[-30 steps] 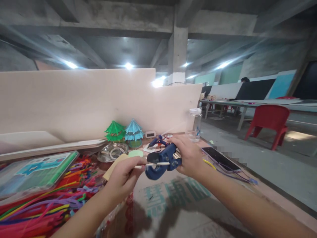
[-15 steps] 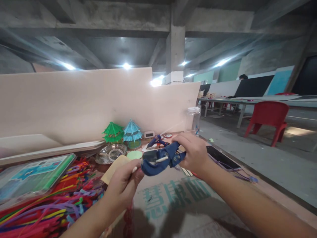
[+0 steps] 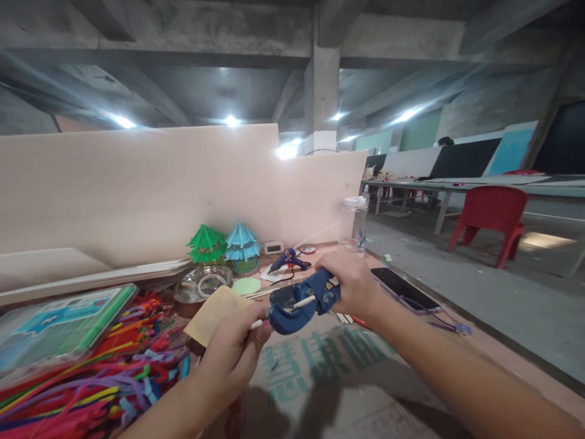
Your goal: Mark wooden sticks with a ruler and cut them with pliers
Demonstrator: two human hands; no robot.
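My right hand (image 3: pixel 354 280) is closed around the handles of a blue pipe cutter (image 3: pixel 299 305). A thin pale stick (image 3: pixel 304 302) lies through the cutter's jaws. On the other side of the curved jaw, my left hand (image 3: pixel 240 341) pinches a pale stick end (image 3: pixel 256 324). Whether these are one continuous stick is hidden by the jaw. Behind my left hand is a yellow-tan square sheet (image 3: pixel 214 314); I cannot tell whether the hand touches it.
Pipe cleaners (image 3: pixel 91 390) and a plastic case (image 3: pixel 68 329) lie left. Behind are a metal bowl (image 3: pixel 192 286), green paper tree (image 3: pixel 206 244), blue paper tree (image 3: pixel 242 244), glue gun (image 3: pixel 286 261) and clear bottle (image 3: pixel 354 222). A phone (image 3: pixel 406 288) lies right.
The pipe cutter and my left hand have shifted slightly right and down. Both hands keep their hold, and the stick still lies in the jaws.
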